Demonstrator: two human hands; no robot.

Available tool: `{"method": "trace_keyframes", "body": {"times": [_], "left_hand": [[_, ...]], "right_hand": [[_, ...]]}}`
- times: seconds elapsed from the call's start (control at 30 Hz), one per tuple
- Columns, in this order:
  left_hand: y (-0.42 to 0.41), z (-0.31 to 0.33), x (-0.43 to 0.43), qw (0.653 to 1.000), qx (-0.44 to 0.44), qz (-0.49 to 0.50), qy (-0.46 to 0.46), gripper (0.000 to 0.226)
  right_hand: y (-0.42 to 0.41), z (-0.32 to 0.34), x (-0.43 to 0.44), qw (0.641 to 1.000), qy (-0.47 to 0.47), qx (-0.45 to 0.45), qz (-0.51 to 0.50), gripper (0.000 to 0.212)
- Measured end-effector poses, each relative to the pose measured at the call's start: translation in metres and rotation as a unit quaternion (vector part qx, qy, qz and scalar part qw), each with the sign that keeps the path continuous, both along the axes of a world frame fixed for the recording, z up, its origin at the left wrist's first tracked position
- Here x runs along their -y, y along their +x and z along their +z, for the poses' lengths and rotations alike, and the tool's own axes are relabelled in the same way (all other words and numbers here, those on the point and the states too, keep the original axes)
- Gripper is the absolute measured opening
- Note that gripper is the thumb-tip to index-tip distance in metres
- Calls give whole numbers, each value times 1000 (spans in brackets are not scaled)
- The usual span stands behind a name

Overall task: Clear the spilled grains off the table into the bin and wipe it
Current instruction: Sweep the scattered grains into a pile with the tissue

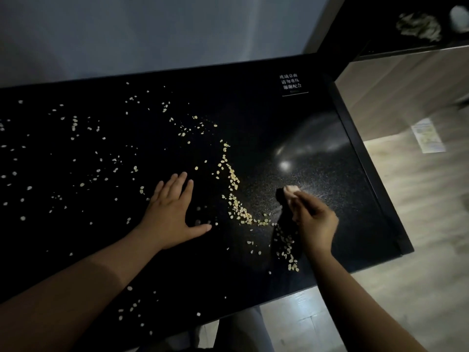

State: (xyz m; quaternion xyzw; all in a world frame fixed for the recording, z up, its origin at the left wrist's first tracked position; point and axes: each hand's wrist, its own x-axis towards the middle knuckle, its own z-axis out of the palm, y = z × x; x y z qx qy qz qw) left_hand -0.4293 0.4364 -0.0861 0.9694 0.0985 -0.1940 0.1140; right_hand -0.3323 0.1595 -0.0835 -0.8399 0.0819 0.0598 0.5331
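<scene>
Pale spilled grains (234, 179) lie scattered over the black glossy table (304, 118), thinly across the left half and gathered in a curved line near the middle. More grains (286, 250) sit near the front edge on the right. My left hand (170, 212) rests flat on the table, fingers spread and straight, just left of the grain line. My right hand (313, 219) grips a small pale sponge or cloth (291, 191) and holds it on the table to the right of the line. No bin is in view.
White printed lettering (290, 82) marks the table's far right corner. Beyond the right edge lies a light wooden floor (406, 275) with a paper sheet (427, 134) on it. A wooden cabinet (396, 90) stands at the back right. A grey wall runs behind the table.
</scene>
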Motion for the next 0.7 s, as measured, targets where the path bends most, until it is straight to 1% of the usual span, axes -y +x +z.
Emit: {"method": "trace_keyframes", "body": {"times": [0.1,0.17,0.23,0.3,0.37,0.47,0.6,0.67,0.7], "left_hand": [[-7,2,3,1000,-5,-12,1,123],[-16,2,7,1000,-5,-31,0,121],[-27,2,12,999,-2,-44,-2,119],[-35,3,15,999,4,-50,2,118],[-39,3,17,999,7,-53,7,117],[-39,1,16,998,0,-55,4,119],[-43,-4,14,998,-11,-58,5,123],[-45,-7,12,998,-8,-58,1,123],[-46,-8,12,998,-4,-60,0,123]], "right_hand": [[-11,-7,-12,1000,-27,-3,12,27],[-26,-7,-26,997,-25,-9,74,26],[-40,-3,-35,992,-4,-16,124,26],[-46,7,-35,991,42,-19,124,27],[-46,17,-25,993,58,12,99,26],[-44,18,8,999,36,34,16,21],[-50,-3,46,996,-44,-6,-82,23],[-61,-11,38,993,-50,-23,-103,26],[-67,-14,28,994,-39,-24,-103,27]]}}
